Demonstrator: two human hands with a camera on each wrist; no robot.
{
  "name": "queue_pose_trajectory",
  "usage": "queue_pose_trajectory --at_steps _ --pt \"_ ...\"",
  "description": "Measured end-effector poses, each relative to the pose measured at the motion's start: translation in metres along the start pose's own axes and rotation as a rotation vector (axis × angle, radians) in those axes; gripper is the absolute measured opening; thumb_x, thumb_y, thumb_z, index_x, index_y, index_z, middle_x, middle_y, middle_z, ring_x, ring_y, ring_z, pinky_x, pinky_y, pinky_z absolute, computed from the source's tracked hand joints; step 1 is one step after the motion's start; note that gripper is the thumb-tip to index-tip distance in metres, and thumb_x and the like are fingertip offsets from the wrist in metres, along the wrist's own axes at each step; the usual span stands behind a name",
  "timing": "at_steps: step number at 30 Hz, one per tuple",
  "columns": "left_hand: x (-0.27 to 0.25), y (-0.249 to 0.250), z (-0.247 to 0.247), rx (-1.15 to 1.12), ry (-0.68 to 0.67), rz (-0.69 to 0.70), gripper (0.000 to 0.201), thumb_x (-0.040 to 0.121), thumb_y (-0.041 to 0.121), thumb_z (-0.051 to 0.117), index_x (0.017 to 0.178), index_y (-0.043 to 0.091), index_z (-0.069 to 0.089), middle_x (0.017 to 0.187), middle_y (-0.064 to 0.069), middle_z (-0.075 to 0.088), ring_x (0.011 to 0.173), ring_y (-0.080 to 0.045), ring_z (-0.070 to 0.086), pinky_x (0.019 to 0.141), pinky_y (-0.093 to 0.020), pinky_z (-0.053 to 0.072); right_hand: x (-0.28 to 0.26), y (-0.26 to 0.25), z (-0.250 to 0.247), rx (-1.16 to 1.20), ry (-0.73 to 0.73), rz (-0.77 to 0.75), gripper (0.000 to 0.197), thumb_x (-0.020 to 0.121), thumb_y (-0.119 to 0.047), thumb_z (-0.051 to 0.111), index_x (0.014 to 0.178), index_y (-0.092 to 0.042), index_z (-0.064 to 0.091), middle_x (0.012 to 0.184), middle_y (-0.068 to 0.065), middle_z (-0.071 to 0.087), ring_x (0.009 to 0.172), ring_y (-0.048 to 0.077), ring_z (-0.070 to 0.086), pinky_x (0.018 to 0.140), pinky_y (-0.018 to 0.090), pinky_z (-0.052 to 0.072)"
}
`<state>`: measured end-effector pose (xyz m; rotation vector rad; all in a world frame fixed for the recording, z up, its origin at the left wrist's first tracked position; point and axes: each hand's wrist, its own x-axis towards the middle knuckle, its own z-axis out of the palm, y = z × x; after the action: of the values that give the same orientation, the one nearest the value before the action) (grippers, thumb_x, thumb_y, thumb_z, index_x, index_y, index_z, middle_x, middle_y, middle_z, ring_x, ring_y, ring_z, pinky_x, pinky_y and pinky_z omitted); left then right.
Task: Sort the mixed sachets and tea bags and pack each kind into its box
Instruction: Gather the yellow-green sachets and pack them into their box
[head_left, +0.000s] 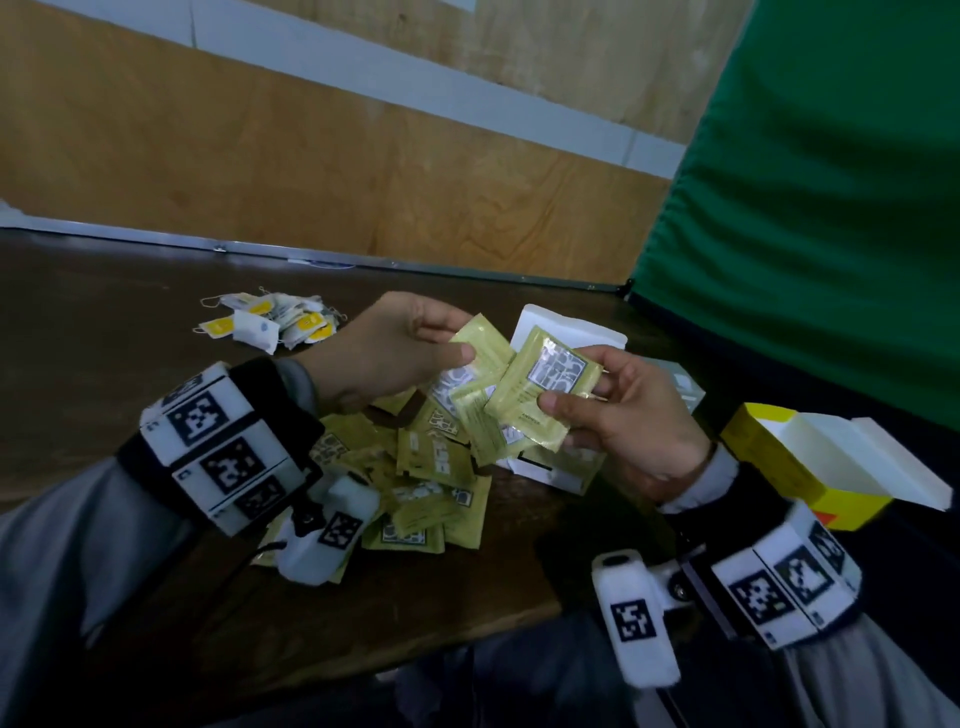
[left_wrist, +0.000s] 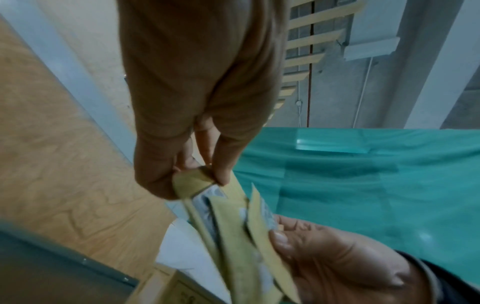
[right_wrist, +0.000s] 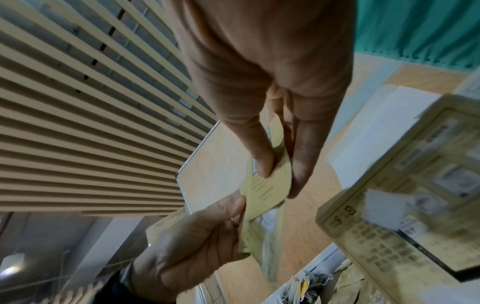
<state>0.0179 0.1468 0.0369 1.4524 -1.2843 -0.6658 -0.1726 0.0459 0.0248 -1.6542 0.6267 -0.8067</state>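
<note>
Both forearms reached forward over table, grey sleeves, marker-tagged bands on wrists. Left hand (head_left: 387, 353) raised, back up, thumb and fingers pinched on top edge of sachets (head_left: 480, 387). Right hand (head_left: 631, 415) facing it, palm turned inward, thumb on front of sachet (head_left: 545, 397), fingers curled behind. Hands close together, fingertips nearly meeting.

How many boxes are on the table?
2 clearly: a white box behind the held sachets and an open yellow box at the right edge. A greyish shape between them may be a third.
</note>
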Motion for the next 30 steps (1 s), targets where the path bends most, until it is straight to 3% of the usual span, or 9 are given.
queue_pose_trajectory --at_steps 3,8,10,14,18,21,23,26,30 --pt "0.001 0.01 0.005 -0.187 -0.042 -0.092 0.02 0.094 0.006 0.054 0.108 0.001 0.066 0.083 -0.008 0.07 0.056 -0.006 0.064 0.048 -0.017 0.05 0.006 -0.008 0.008 -0.059 0.052 -0.078 0.031 0.072 0.009 0.071 0.092 -0.011 0.06 0.068 -0.005 0.072 0.053 0.009 0.066 0.041 0.022 0.051" --pt "0.004 0.011 0.007 -0.298 -0.132 -0.155 0.023 0.084 0.011 0.067 0.106 0.005 0.069 0.101 -0.013 0.073 0.081 -0.019 0.07 0.067 -0.027 0.06 0.015 -0.024 0.019 -0.089 0.091 -0.193 0.031 0.072 0.003 0.074 0.095 -0.015 0.064 0.076 0.0 0.071 0.055 0.01 0.064 0.044 0.021 0.051" --pt "0.003 0.008 0.007 -0.364 -0.164 -0.173 0.022 0.085 0.009 0.065 0.106 0.007 0.069 0.103 -0.012 0.072 0.084 -0.018 0.07 0.065 -0.026 0.058 0.018 -0.026 0.024 -0.157 0.042 -0.225 0.031 0.075 -0.001 0.074 0.1 -0.017 0.066 0.082 0.008 0.071 0.061 0.016 0.064 0.045 0.023 0.053" --pt "0.005 0.006 -0.002 -0.397 -0.193 -0.186 0.025 0.087 0.002 0.06 0.111 -0.001 0.064 0.1 -0.016 0.07 0.079 -0.019 0.07 0.065 -0.026 0.058 0.033 -0.021 0.027 -0.413 0.013 -0.287 0.024 0.087 -0.021 0.065 0.11 -0.016 0.069 0.098 0.007 0.069 0.072 0.016 0.065 0.047 0.02 0.05" --pt "0.006 0.018 -0.019 -0.404 -0.04 -0.183 0.021 0.093 0.004 0.051 0.112 -0.001 0.059 0.083 -0.013 0.067 0.057 -0.014 0.067 0.049 -0.024 0.056 0.038 -0.017 0.027 -0.531 0.002 -0.237 0.008 0.089 -0.028 0.061 0.093 -0.023 0.066 0.085 -0.002 0.065 0.072 0.017 0.064 0.06 0.032 0.053" --pt "0.011 0.023 -0.038 -0.5 0.136 -0.247 0.021 0.097 0.009 0.048 0.116 0.002 0.054 0.085 -0.016 0.071 0.062 -0.022 0.071 0.047 -0.033 0.057 0.03 -0.009 0.04 -0.677 -0.246 -0.074 0.023 0.079 -0.032 0.072 0.094 -0.018 0.061 0.087 -0.001 0.064 0.069 0.013 0.063 0.064 0.031 0.055" --pt "0.012 0.023 -0.048 -0.547 0.204 -0.275 0.027 0.096 0.009 0.05 0.121 -0.002 0.051 0.09 -0.021 0.07 0.063 -0.026 0.072 0.046 -0.036 0.057 0.026 -0.002 0.055 -0.953 -0.553 0.004 0.053 0.068 -0.047 0.077 0.112 -0.022 0.058 0.108 -0.005 0.061 0.09 0.012 0.061 0.082 0.035 0.054" --pt "0.014 0.02 -0.053 -0.554 0.269 -0.304 0.03 0.094 0.008 0.053 0.119 -0.008 0.049 0.077 -0.019 0.07 0.055 -0.024 0.07 0.041 -0.03 0.054 0.03 0.011 0.079 -1.235 -0.92 0.038 0.105 0.058 -0.063 0.075 0.144 -0.024 0.03 0.145 -0.001 0.038 0.13 0.021 0.04 0.109 0.044 0.036" --pt "0.018 0.018 -0.052 -0.596 0.32 -0.311 0.027 0.092 0.006 0.054 0.117 -0.005 0.05 0.083 -0.018 0.07 0.057 -0.022 0.071 0.045 -0.032 0.056 0.041 0.02 0.095 -1.416 -0.978 0.008 0.114 0.063 -0.053 0.08 0.149 -0.026 0.011 0.148 0.004 0.024 0.136 0.026 0.027 0.112 0.044 0.031"
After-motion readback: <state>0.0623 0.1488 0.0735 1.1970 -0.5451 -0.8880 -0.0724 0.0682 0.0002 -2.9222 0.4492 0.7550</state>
